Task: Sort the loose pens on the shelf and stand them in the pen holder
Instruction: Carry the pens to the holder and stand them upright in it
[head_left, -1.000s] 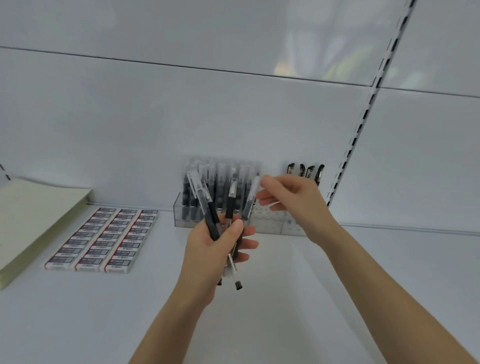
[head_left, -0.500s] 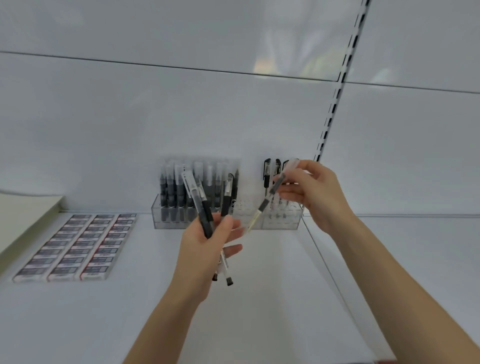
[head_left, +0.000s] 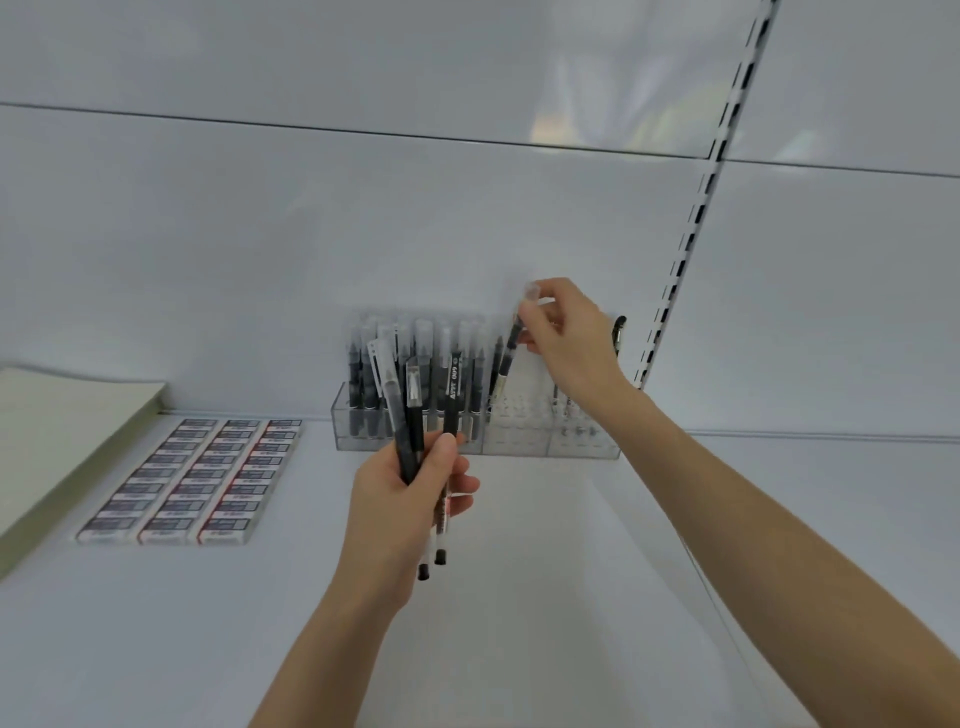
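A clear acrylic pen holder stands against the white back wall of the shelf. Its left part is packed with upright black pens; its right part shows mostly bare holes. My left hand grips a bundle of three black pens in front of the holder, caps up. My right hand pinches a single pen near its clear cap, holding it almost upright with its tip at the holes in the middle of the holder.
Rows of boxed erasers lie on the shelf to the left, beside a thick pad of pale paper. A black pen stands at the holder's right end. A slotted shelf upright runs up the wall.
My right hand has drawn one pen away from the bundle, turned it upright and lowered its tip onto the holder. The left hand's bundle is down to three pens.
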